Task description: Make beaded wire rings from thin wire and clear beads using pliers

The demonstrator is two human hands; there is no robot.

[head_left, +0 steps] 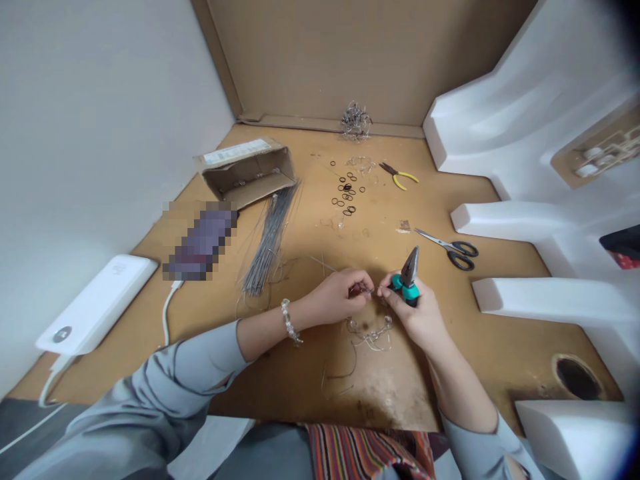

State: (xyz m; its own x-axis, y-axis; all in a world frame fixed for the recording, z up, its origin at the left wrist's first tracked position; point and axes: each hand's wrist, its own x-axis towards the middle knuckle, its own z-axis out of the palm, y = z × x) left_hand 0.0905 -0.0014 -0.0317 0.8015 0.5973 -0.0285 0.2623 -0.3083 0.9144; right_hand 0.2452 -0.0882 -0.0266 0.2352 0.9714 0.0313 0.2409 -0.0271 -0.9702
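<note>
My left hand (pixel 347 293) is closed in a pinch on a thin wire (pixel 324 264), whose end seems to stick out beyond the knuckles. My right hand (pixel 417 310) is wrapped round a pair of pliers (pixel 410 273) with teal handles, jaws pointing up and away. Its thumb and forefinger also pinch something tiny, facing the left fingertips across a small gap; what that is cannot be made out. Just below the hands lie tangled wire pieces with clear beads (pixel 373 337). A bundle of straight grey wires (pixel 270 243) rests left of my hands.
Black-handled scissors (pixel 453 250) and yellow-handled pliers (pixel 400 175) lie to the right. Dark rings (pixel 349 193) are scattered ahead, with a wire heap (pixel 356 122) behind. An open cardboard box (pixel 250 177), a blurred phone (pixel 203 243) and a white power bank (pixel 100 303) are left. White foam (pixel 525 293) borders the right.
</note>
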